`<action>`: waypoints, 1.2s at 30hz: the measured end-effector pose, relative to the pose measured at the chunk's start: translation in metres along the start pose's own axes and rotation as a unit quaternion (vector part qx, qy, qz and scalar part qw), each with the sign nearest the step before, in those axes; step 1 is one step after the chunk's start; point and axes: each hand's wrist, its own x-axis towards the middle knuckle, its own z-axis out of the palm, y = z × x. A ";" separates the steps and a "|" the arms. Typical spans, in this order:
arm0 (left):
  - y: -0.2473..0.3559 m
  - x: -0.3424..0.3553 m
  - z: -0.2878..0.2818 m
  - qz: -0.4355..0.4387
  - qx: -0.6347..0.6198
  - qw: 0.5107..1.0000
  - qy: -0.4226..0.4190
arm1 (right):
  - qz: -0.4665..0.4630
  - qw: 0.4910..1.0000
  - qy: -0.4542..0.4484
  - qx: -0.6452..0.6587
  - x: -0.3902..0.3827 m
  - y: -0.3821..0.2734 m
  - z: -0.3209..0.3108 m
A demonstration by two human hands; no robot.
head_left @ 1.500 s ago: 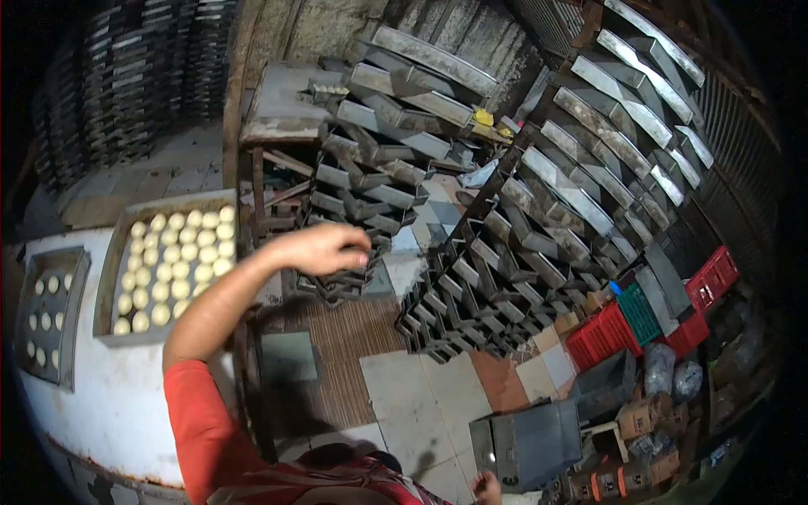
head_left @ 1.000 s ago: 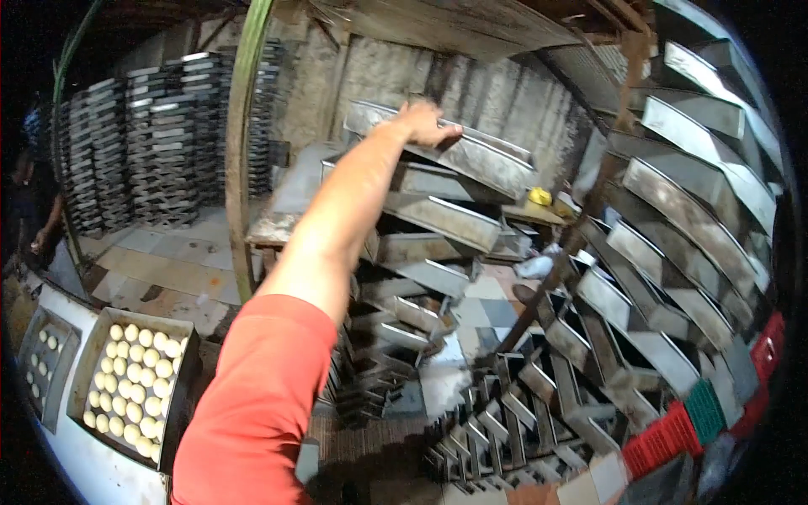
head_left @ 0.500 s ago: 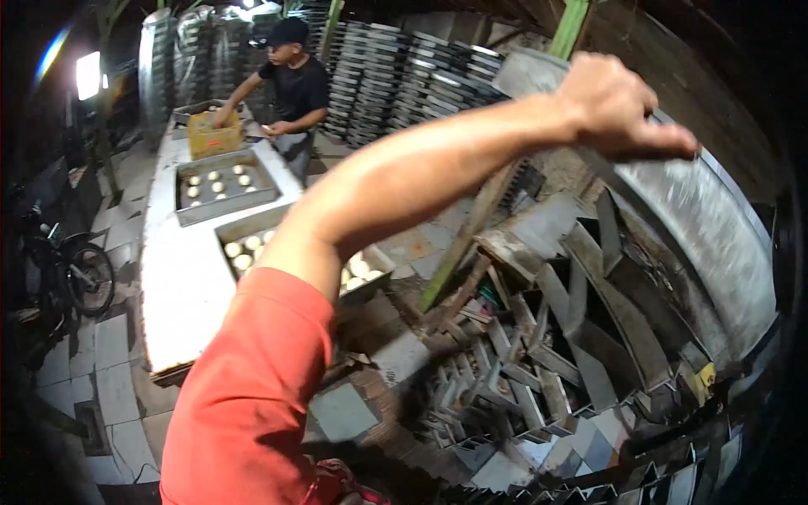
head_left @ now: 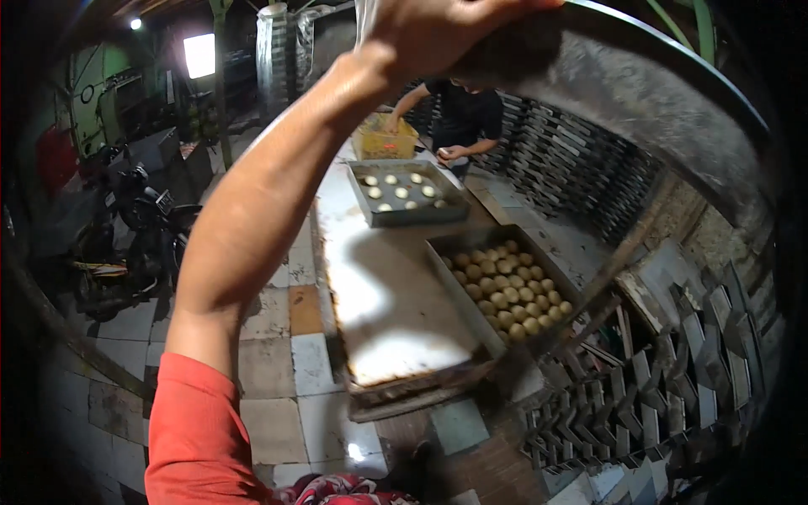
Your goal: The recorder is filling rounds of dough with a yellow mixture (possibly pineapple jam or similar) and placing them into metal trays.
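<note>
My left arm in a red sleeve rises along the left side, and my left hand (head_left: 429, 38) is at the top edge. Its thumb lies along the bright rim of a large grey metal tray (head_left: 623, 84), which looks bent across the upper right. The hand appears closed on the tray's edge; its fingertips are hidden or cut off. My right hand is not in view. Below the raised tray, a deep metal pan (head_left: 461, 282) full of round dough balls (head_left: 509, 295) sits at the table's right edge. Behind it is another pan (head_left: 421, 217) with fewer, paler balls.
A long white table (head_left: 379, 295) runs away ahead. At its far end a person in black (head_left: 467, 114) reaches into a yellow crate (head_left: 383, 145). Stacked pans (head_left: 564, 151) stand behind; metal moulds (head_left: 640, 396) crowd the right floor. A motorcycle (head_left: 135, 227) is parked left.
My left hand and the metal tray have swung leftward and up in the view. The view has turned, so the table is now nearer the middle and the full dough pan shows plainly.
</note>
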 end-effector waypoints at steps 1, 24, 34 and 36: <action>-0.013 -0.019 -0.005 -0.114 -0.084 0.989 -0.035 | 0.001 1.000 0.001 -0.001 0.000 0.013 0.021; -0.142 -0.496 0.228 -0.082 -0.347 0.934 -0.028 | -0.034 0.980 0.185 0.069 0.028 0.092 0.385; -0.153 -0.700 0.342 -0.147 -0.533 0.833 -0.015 | -0.055 0.929 0.343 0.130 0.052 0.079 0.620; -0.146 -0.734 0.361 -0.161 -0.568 0.807 -0.003 | -0.048 0.919 0.369 0.130 0.049 0.081 0.650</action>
